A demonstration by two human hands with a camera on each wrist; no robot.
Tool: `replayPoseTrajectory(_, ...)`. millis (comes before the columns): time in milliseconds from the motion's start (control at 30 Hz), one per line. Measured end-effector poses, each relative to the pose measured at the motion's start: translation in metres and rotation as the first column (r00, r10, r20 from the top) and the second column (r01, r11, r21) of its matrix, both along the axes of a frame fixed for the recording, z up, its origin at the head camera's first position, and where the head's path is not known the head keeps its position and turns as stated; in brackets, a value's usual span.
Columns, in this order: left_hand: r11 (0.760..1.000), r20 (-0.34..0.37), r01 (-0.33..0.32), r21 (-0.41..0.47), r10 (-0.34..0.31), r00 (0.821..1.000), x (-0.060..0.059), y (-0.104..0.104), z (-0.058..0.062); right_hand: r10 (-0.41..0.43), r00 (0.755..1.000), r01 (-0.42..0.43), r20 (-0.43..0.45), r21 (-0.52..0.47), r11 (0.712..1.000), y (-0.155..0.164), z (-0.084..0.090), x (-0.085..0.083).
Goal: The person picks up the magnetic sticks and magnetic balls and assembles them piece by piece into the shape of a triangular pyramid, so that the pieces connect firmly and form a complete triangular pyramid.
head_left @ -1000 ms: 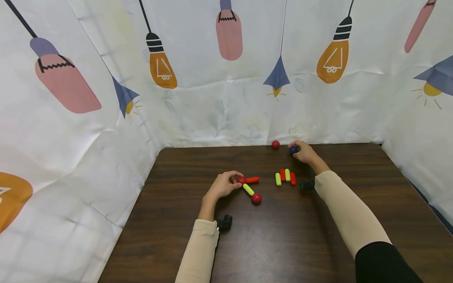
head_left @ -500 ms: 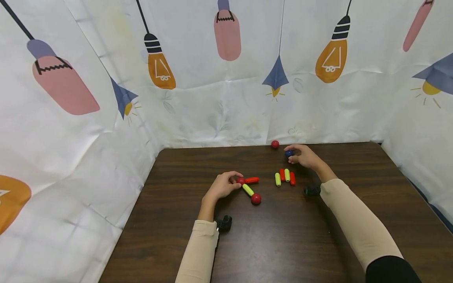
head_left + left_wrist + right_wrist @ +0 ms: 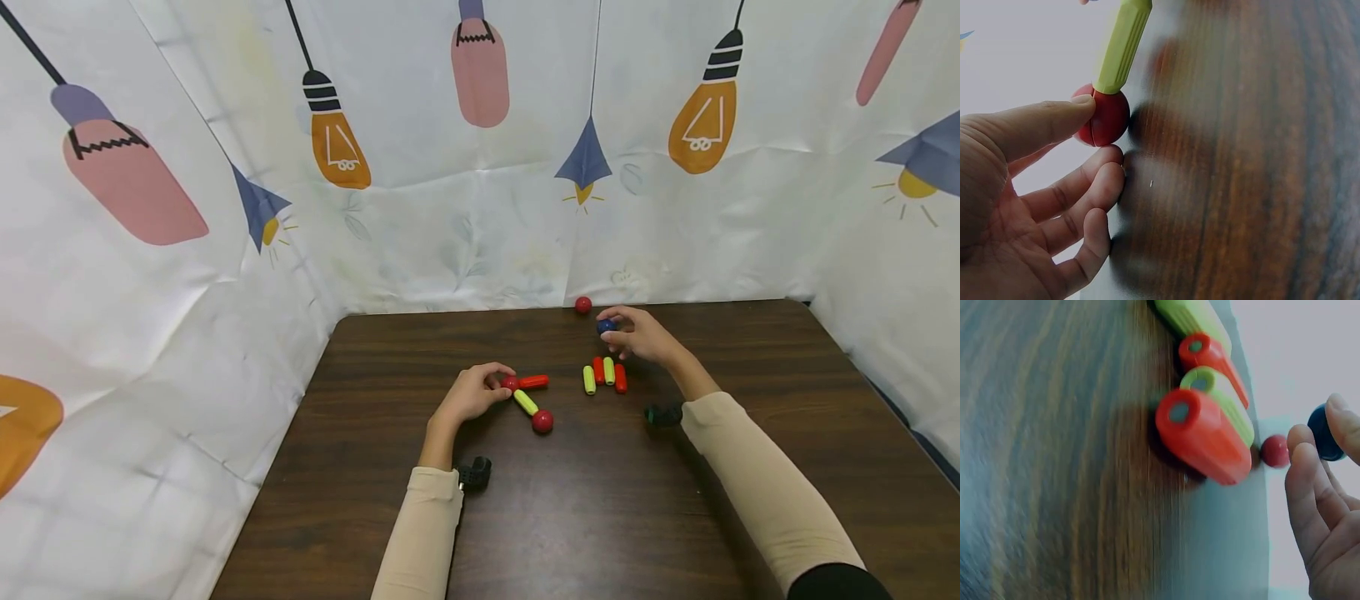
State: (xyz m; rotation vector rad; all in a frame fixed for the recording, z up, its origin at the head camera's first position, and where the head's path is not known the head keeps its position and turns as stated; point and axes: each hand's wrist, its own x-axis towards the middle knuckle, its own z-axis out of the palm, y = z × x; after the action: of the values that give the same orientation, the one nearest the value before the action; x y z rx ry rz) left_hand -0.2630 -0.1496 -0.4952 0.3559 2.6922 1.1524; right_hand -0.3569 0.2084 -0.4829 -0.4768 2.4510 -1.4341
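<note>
My left hand (image 3: 471, 393) pinches a red ball (image 3: 1110, 119) between thumb and fingers, low over the table. A red rod (image 3: 534, 382) and a yellow-green rod (image 3: 527, 402) fan out from that ball. At the far end of the yellow-green rod sits another red ball (image 3: 543, 422). Toward the back of the table, my right hand (image 3: 643, 335) grips a blue ball (image 3: 606, 327) between thumb and fingertips. Just in front of this hand, red and yellow-green rods (image 3: 1207, 434) lie side by side, with metallic discs on the ends facing the right wrist camera.
Near the table's back edge stands a loose red ball (image 3: 583, 305), left of my right hand. The dark wooden table (image 3: 570, 517) meets a white curtain (image 3: 420, 233) printed with lamps, behind it and along its left side.
My right hand has carried the blue ball a little left and toward me, away from the back edge. The left hand has stayed in place on its red ball.
</note>
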Motion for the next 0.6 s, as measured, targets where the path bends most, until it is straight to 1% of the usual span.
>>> replayPoseTrajectory(400,1.000,0.001,0.000,-0.005,0.000,1.000,-0.001,0.000,-0.001,0.030,0.998,-0.032,-0.061,-0.025,0.999,-0.018,0.001,0.017)
replayPoseTrajectory(600,1.000,0.005,-0.001,-0.007,0.001,1.000,0.000,0.000,-0.001,0.019,0.999,-0.021,-0.037,-0.050,0.999,-0.027,0.001,0.026)
